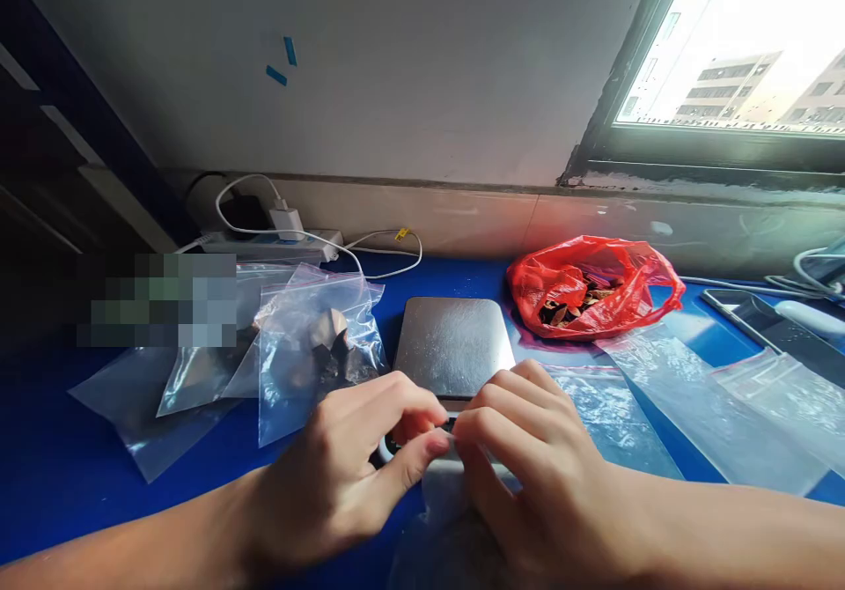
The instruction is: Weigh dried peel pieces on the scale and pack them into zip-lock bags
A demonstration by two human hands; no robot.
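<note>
Both hands meet low in the middle of the view, over the front of a small kitchen scale [454, 343]. Between them hangs a clear zip bag [455, 519], its top edge pinched by the fingers; what the bag contains is too blurred to make out. My left hand [363, 453] has thumb and forefinger together at the bag's edge. Beside it, my right hand [534, 458] grips the same edge with curled fingers. The scale's steel plate carries nothing, and its front part is mostly hidden behind the hands.
Left of the scale lie several clear zip bags [283, 396], one holding pale and dark pieces. Behind right stands a red plastic bag [634, 313] with dried brown bits. More zip bags [713, 423] and a phone [779, 321] lie right. A power strip [320, 247] with cables runs along the wall.
</note>
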